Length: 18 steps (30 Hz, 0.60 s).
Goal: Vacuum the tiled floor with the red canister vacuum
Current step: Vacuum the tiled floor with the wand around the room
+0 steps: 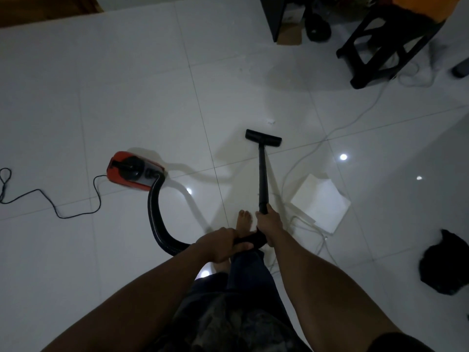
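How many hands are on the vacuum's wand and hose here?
2. The right hand grips the black wand near its upper end; the left hand holds the bent handle just behind it, where the hose joins.

Open tile from 10 to 12 o'clock of floor head. White scrap just ahead at 12. White cable, white sheet near at 3 to 5. Black stool well apart at 1. Red canister, hose at 8 to 9.
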### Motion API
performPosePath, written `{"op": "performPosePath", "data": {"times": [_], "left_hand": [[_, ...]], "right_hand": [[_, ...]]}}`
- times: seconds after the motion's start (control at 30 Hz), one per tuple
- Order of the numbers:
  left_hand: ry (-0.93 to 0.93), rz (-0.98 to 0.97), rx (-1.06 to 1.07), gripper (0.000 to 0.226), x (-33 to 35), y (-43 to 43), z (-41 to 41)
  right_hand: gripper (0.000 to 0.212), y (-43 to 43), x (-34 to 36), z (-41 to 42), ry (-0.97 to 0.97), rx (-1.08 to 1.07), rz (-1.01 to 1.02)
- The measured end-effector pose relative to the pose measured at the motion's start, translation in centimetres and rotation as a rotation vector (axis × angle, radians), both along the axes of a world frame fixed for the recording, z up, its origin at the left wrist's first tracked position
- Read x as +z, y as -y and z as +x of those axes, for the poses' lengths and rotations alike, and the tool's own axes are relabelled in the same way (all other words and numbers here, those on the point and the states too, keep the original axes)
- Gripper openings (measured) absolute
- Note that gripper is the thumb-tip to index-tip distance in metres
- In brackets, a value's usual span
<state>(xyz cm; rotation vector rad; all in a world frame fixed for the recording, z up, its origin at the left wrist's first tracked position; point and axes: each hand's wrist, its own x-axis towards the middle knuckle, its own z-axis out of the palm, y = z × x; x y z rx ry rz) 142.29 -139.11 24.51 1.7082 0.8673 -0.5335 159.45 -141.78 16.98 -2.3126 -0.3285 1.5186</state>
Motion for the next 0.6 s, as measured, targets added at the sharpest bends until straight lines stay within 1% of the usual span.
{"op": "performPosePath", "data": {"times": [0.1, 0.23, 0.5, 0.6], "left_hand": [[0.034, -0.008, -0.002, 0.053, 0.4, -1.2, 1.6], [0.043, -0.029, -0.007, 0.052, 0.1, -3.7, 4.8], [-0.007, -0.161, 0.111, 0.053, -0.8, -10.6, 13.7], [-0.003, -0.152, 0.135, 0.051, -0.9, -14.3, 17.3]], "right_hand": [[0.058, -1.3, 0.2, 1.4, 0.011, 0.020, 0.011], [0.053, -4.0, 0.7, 4.3, 0.061, 0.090, 0.028], [0.061, -12.2, 0.5, 13.1, 0.079, 0.248, -0.008], [0.065, -16.4, 0.0, 16.8, 0.078, 0.318, -0.026]]}}
